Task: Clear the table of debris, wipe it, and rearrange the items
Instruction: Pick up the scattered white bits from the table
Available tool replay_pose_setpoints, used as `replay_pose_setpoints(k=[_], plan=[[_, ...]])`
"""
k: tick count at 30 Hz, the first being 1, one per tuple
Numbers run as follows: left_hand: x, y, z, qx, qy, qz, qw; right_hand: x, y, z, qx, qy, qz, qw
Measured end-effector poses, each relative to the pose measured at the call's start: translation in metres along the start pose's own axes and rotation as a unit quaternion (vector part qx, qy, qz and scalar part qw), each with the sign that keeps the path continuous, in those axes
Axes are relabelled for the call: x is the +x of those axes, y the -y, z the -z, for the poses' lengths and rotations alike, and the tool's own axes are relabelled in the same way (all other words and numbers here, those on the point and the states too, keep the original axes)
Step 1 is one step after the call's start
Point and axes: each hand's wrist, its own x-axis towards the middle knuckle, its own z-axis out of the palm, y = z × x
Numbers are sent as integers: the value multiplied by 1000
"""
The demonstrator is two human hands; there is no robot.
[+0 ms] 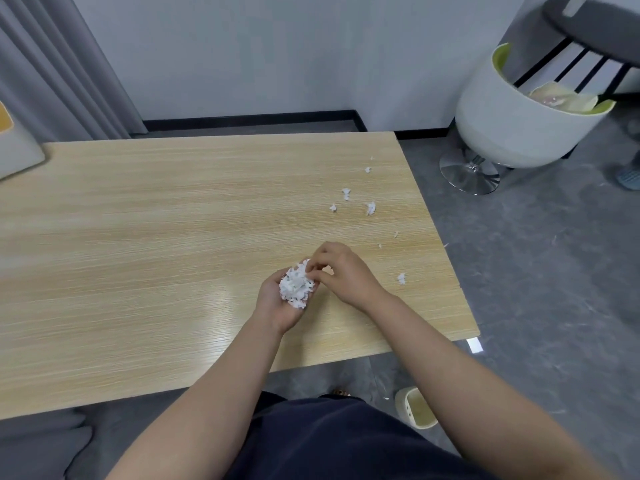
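My left hand (277, 303) lies palm up on the wooden table (156, 237), cupping a pile of white paper scraps (296, 285). My right hand (343, 271) reaches over from the right, its fingertips pinched together at the top of that pile, touching the scraps. Several loose white scraps (370, 207) lie scattered on the table's right part, and one scrap (401, 278) sits just right of my right wrist.
A small cream bin (417, 408) stands on the grey floor below the table's near right corner. A white swivel chair (512, 129) stands beyond the table's right end. A grey cushion (17, 150) lies at the far left edge. Grey curtains (52, 64) hang at back left.
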Motion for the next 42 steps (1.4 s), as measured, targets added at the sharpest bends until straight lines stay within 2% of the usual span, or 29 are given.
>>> replay_pose_setpoints(k=[4, 7, 13, 17, 20, 25, 30, 34, 42], plan=[[1, 1, 3, 21, 35, -9, 999, -8, -2, 1, -35, 19, -9, 999], [3, 8, -3, 32, 13, -10, 999, -15, -7, 5, -26, -2, -9, 1000], [12, 24, -15, 36, 4, -8, 999, -27, -16, 22, 50, -91, -45, 994], [21, 32, -20, 87, -23, -15, 996, -36, -35, 38, 75, -172, -114, 976], [28, 38, -24, 94, -41, -15, 995, -44, -64, 49, 62, -198, -180, 961], [39, 48, -31, 116, -43, -25, 992, -57, -111, 59, 25, -169, -276, 946], [47, 51, -37, 122, -52, -39, 990, -62, -143, 55, -19, -107, -307, 945], [50, 48, -37, 103, -42, -47, 993, -60, -163, 45, -38, -41, -302, 952], [57, 59, -35, 85, -31, -55, 994, -49, -179, 40, -89, 11, -254, 963]])
